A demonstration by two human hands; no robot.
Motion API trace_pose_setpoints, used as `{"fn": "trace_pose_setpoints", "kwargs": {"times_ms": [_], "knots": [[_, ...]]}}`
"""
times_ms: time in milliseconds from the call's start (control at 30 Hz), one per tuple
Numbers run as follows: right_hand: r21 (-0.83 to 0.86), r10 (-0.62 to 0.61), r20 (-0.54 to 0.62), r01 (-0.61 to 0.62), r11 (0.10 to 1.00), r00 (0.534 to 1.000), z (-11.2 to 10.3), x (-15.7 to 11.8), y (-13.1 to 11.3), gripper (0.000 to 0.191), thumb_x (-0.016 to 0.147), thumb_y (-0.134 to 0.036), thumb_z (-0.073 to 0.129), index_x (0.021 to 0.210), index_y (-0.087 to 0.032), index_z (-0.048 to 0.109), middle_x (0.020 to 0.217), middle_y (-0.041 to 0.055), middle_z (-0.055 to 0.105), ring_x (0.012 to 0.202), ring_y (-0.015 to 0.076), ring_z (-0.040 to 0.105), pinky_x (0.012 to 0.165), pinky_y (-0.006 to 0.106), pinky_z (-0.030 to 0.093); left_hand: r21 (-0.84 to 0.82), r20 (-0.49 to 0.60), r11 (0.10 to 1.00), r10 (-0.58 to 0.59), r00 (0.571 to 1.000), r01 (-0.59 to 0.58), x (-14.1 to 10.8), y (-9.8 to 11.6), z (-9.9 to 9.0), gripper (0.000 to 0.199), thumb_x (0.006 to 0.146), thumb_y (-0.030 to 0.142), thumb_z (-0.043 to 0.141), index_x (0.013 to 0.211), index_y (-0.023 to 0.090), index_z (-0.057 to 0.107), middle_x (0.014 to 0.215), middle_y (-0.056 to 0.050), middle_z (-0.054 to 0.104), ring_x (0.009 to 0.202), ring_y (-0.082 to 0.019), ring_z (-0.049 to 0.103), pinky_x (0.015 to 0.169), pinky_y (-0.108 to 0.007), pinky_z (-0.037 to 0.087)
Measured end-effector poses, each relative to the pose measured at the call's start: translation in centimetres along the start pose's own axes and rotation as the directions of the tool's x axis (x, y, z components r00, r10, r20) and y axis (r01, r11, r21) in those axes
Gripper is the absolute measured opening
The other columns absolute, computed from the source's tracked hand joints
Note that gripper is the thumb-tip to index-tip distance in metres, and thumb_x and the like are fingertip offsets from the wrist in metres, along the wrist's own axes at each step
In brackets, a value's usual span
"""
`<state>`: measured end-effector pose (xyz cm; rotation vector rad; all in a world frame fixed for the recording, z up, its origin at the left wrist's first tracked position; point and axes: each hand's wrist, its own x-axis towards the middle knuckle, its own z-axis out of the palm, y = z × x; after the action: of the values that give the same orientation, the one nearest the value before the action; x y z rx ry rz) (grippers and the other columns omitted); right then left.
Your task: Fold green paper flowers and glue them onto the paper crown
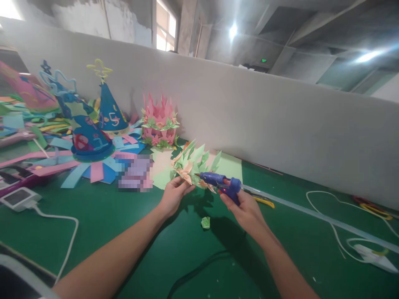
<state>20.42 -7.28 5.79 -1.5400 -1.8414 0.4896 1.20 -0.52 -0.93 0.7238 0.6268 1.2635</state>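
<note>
My left hand (175, 194) is closed on the lower left edge of a folded-paper crown (195, 160) with pale green points and peach flowers, holding it above the green table. In my right hand (245, 209) is a blue hot glue gun (220, 180); its nozzle points left, at or very near the crown's front. A long clear glue stick (296, 205) sticks out of the gun's back toward the right. Below the crown, a small green paper flower (205, 223) lies on the table.
A pink and green paper crown (160, 124) stands by the grey partition (264, 120). Blue party hats (110, 108) and paper strips crowd the left. Yellow-handled scissors (264, 202) lie behind my right hand. White cables and a power strip (375, 256) are at right.
</note>
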Motion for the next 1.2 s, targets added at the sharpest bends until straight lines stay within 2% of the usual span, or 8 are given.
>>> {"fn": "trace_pose_setpoints", "kwargs": {"times_ms": [133,267,600,800,1033,1200], "knots": [[-0.047,-0.056,0.009,0.056,0.997,0.998,0.2,0.1,0.5,0.04,0.085,-0.044,0.047,0.116,-0.021,0.055,0.111,0.0068,0.063,0.1,0.0281,0.057,0.086,0.04,0.044,0.006,0.003,1.0,0.006,1.0,-0.006,0.1,-0.2,-0.1,0.022,0.064,0.03,0.074,0.079,0.016,0.069,0.084,-0.003,0.067,0.084,-0.015,0.061,0.086,-0.033,0.048],[-0.111,-0.084,0.055,0.089,0.99,0.995,0.0,0.1,0.7,0.044,0.086,-0.043,0.045,0.123,-0.021,0.05,0.116,0.0076,0.06,0.105,0.0294,0.054,0.089,0.043,0.041,0.004,-0.012,1.0,0.001,1.0,-0.001,0.1,-0.2,-0.2,0.022,0.063,0.029,0.075,0.078,0.016,0.069,0.081,-0.002,0.066,0.08,-0.014,0.062,0.085,-0.032,0.049],[-0.247,-0.065,0.03,0.071,0.966,0.997,-0.7,-0.1,0.1,0.044,0.087,-0.046,0.041,0.118,-0.018,0.055,0.099,0.008,0.066,0.091,0.0283,0.06,0.076,0.038,0.047,0.019,0.001,1.0,0.009,1.0,-0.009,0.0,-0.2,-0.1,0.028,0.059,0.032,0.077,0.079,0.014,0.068,0.081,-0.003,0.065,0.079,-0.014,0.061,0.084,-0.033,0.049],[-0.295,-0.098,0.025,0.101,0.95,0.995,-0.3,0.0,0.0,0.041,0.087,-0.045,0.042,0.116,-0.019,0.055,0.089,0.0068,0.068,0.08,0.0255,0.062,0.068,0.034,0.048,0.036,0.016,0.999,0.002,1.0,-0.002,0.0,-0.3,0.0,0.022,0.061,0.029,0.076,0.076,0.016,0.068,0.077,-0.001,0.065,0.075,-0.012,0.06,0.081,-0.03,0.05],[-0.325,-0.114,-0.006,0.106,0.94,0.993,-0.7,-0.2,0.2,0.038,0.087,-0.044,0.041,0.112,-0.02,0.057,0.087,0.0066,0.068,0.078,0.0257,0.062,0.067,0.034,0.047,0.04,0.028,0.999,0.011,1.0,-0.012,0.1,-0.3,-0.1,0.026,0.06,0.031,0.076,0.08,0.016,0.069,0.084,-0.003,0.067,0.08,-0.015,0.061,0.082,-0.031,0.05],[-0.318,-0.117,0.018,0.117,0.941,0.993,-1.0,-0.3,-0.1,0.038,0.087,-0.046,0.041,0.107,-0.02,0.059,0.082,0.0059,0.067,0.075,0.0246,0.062,0.065,0.032,0.047,0.04,0.016,0.999,0.015,1.0,-0.015,0.0,-0.2,0.0,0.023,0.06,0.03,0.076,0.076,0.016,0.069,0.079,-0.003,0.066,0.076,-0.014,0.061,0.082,-0.031,0.05]]}}
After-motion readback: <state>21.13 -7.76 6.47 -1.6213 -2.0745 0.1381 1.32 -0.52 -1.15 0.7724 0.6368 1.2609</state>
